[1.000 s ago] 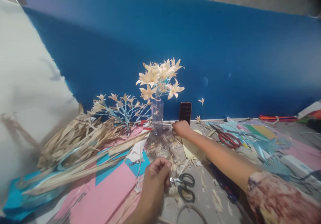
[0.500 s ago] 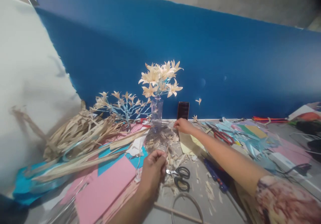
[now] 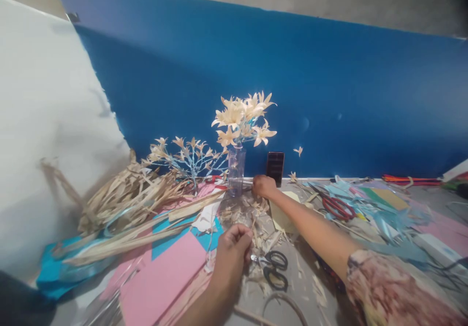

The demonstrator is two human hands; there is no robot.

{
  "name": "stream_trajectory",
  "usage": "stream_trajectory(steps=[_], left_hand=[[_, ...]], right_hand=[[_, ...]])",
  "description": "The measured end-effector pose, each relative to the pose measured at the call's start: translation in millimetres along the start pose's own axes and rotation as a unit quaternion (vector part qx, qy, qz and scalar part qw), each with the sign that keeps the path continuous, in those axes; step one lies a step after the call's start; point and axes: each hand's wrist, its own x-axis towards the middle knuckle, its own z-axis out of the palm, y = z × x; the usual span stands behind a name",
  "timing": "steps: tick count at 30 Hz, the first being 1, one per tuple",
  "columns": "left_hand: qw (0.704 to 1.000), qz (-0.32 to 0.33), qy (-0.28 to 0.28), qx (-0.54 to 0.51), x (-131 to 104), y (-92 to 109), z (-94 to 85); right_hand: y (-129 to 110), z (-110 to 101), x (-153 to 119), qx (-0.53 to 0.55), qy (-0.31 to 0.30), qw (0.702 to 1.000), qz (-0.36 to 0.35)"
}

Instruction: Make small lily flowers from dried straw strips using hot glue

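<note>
My left hand (image 3: 235, 244) is closed in a pinch above the dry scraps, just left of black-handled scissors (image 3: 275, 271). Whatever lies between its fingertips is too small to make out. Farther back, my right hand (image 3: 263, 186) has curled fingers and sits between a clear vase (image 3: 236, 172) and a dark phone (image 3: 275, 169) leaning on the wall. Its fingertips are turned away, so anything in them is hidden. Cream husk-like flowers (image 3: 245, 116) on blue-wrapped stems stand in the vase. A second, smaller flower branch (image 3: 193, 163) stands to its left.
Dried husks (image 3: 120, 194) are heaped at left, beside pink card (image 3: 164, 279) and blue sheets. Yellow paper (image 3: 283, 214) lies under my right forearm. Red-handled scissors (image 3: 338, 208) and blue ribbon scraps (image 3: 383, 219) lie at right. A blue wall (image 3: 347, 97) rises behind.
The view has shifted, so the scene sits farther right. My right hand has moved left toward the vase and its fingers look more curled. My left hand keeps its pinch.
</note>
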Motion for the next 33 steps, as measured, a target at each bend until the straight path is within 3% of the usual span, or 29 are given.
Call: stream_trajectory(steps=[5, 8, 11, 12, 15, 17, 20, 27, 30, 33], left_hand=[[0.999, 0.003, -0.031, -0.038, 4, -2, -4.7], [0.995, -0.009, -0.052, -0.083, 2, 2, -4.4], [0.989, -0.019, -0.058, -0.133, -5, 11, -1.2], [0.986, -0.017, -0.065, -0.150, -8, 13, 0.1], [0.980, -0.004, -0.101, -0.174, -15, 18, 2.8], [0.979, 0.004, -0.122, -0.164, -18, 18, 3.7], [0.982, 0.016, -0.134, -0.130, -19, 15, 4.2], [0.986, 0.026, -0.119, -0.109, -17, 10, 5.5], [0.990, 0.041, -0.100, -0.086, -17, 11, 5.2], [0.994, 0.097, -0.055, -0.010, -19, 14, 5.8]], right_hand=[[-3, -30, -25, 0.194, -0.031, 0.980, 0.011], [-4, -41, -73, 0.325, -0.061, 0.944, -0.008], [-4, -39, -134, 0.425, -0.085, 0.901, -0.023], [-4, -36, -152, 0.476, -0.096, 0.874, -0.022], [-5, -27, -190, 0.663, -0.135, 0.736, 0.027], [-7, -24, -200, 0.707, -0.134, 0.692, 0.059], [-8, -23, -203, 0.717, -0.123, 0.682, 0.073], [-4, -28, -206, 0.699, -0.130, 0.702, 0.041], [2, -30, -207, 0.688, -0.091, 0.719, 0.028], [9, -27, -207, 0.688, -0.079, 0.720, 0.035]])
